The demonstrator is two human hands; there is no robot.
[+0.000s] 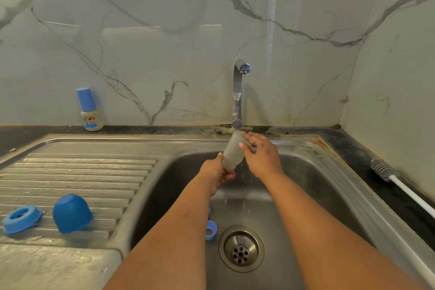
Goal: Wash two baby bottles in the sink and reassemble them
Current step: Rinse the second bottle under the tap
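The dark stone desk (pixel 367 148) carries a stainless steel sink (pixel 306 172). A capped baby bottle (pixel 90 110) stands at its back edge; a white-handled grey bottle brush (pixel 400 186) lies right. The ribbed drainboard (pixel 77 176) bears a blue screw ring (pixel 21 219) beside a blue dome cap (pixel 70 213).

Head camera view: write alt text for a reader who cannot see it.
Two hands hold a cloudy baby bottle tilted under the running tap: the left hand grips its lower end, the right hand its upper part. A blue cap and ring lie on the drainboard; a second, capped bottle stands by the wall.
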